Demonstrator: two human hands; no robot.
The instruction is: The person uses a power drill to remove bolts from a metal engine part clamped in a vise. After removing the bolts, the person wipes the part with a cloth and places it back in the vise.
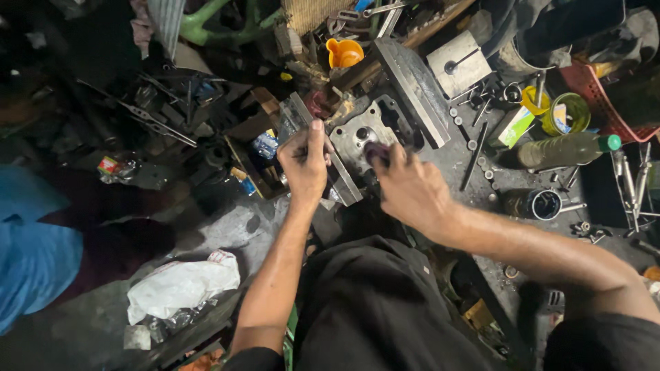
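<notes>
Two bare hands of yours meet at mid-frame over a grimy, oil-dark table (pixel 454 154) crowded with metal parts. Largest among them is the grey cast engine block (pixel 364 137), lying just above centre, its bored openings facing up. A flat steel plate (pixel 412 86) leans beside it toward the upper right. Your right hand (pixel 412 189) rests on the block's lower right edge, fingers curled together around a small dark tool (pixel 377 150) whose tip touches the casting. Your left hand (pixel 306 161) sits just left of the block, fingers clamped on a thin metal piece, thumb raised; what that piece is cannot be told. A white plastic bag (pixel 182 285) lies crumpled at lower left. A green bottle (pixel 567 149) lies on its side at right, near a red basket (pixel 605 103). A dark metal cup (pixel 540 204) stands below the bottle. An orange funnel (pixel 344 52) sits at upper centre. Another person's blue sleeve (pixel 31 247) enters at the left edge.
</notes>
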